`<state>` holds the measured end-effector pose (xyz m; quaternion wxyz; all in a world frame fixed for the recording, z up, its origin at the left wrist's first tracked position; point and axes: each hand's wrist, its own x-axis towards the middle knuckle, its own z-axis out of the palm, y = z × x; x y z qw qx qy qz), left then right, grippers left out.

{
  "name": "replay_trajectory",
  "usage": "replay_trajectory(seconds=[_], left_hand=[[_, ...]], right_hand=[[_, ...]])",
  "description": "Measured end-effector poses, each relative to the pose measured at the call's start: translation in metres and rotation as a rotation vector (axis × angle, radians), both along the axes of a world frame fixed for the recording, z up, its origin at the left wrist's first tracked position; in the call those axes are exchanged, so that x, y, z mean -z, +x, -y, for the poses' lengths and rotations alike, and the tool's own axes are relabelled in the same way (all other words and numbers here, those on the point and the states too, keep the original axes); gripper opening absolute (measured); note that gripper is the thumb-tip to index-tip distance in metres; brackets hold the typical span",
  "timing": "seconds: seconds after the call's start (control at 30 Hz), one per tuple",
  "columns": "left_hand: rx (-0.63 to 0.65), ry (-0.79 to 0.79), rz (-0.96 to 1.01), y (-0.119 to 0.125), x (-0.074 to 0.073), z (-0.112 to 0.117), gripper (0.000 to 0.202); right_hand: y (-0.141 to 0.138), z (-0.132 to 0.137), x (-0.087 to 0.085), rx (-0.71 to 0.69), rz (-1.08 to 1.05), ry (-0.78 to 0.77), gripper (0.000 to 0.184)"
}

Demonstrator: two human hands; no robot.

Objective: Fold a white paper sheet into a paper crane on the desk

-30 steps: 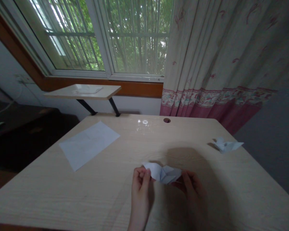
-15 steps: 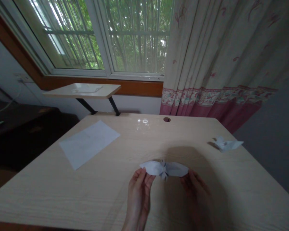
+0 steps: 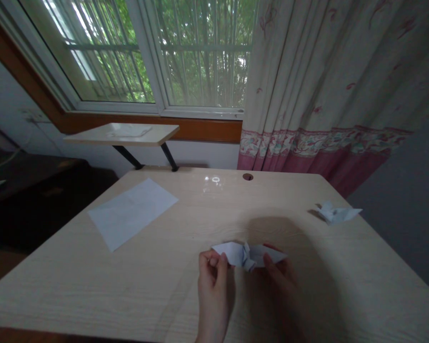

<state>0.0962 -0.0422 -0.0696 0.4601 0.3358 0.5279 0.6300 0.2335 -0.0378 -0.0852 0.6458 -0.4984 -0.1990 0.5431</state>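
Between my two hands, above the near part of the desk, is a folded white paper figure [image 3: 249,256]. It has two long pointed wings and a bunched, creased middle. My left hand [image 3: 214,272] pinches the left wing, thumb on top and fingers curled beneath. The right wing lies in my right hand [image 3: 280,274], its thumb pressed on the near face and its fingers behind the paper. Shadow darkens the right hand, and its fingers are partly hidden by the wing.
A flat white paper sheet [image 3: 134,212] lies on the desk [image 3: 135,290] at the left. Another folded paper piece [image 3: 337,214] rests near the right edge. At the back left stands a small raised shelf [image 3: 143,138] on dark legs. A round cable hole [image 3: 247,176] is near the back edge.
The paper figure has shifted slightly right and tilted, its middle turning. My right hand has moved its grip inward from the wing tip, thumb now on the near face. My left hand shifted right.
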Motion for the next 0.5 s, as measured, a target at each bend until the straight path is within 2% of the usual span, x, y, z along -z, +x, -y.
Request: replay_trajectory(seconds=[0.1,0.23,0.4,0.5], left_hand=[[-0.011,0.010,0.050,0.004,-0.001,-0.003,0.030],[0.021,-0.031,0.088,0.006,-0.006,-0.009,0.037],[0.062,-0.129,0.174,0.002,-0.011,-0.010,0.039],[0.112,-0.171,0.337,0.003,-0.012,-0.008,0.036]], right_hand=[[-0.005,0.003,-0.010,-0.044,0.036,-0.041,0.035],[-0.005,0.005,-0.019,-0.030,0.052,-0.148,0.033],[-0.005,0.005,-0.023,-0.045,-0.013,-0.132,0.033],[-0.009,0.005,-0.024,-0.040,-0.086,-0.126,0.031]])
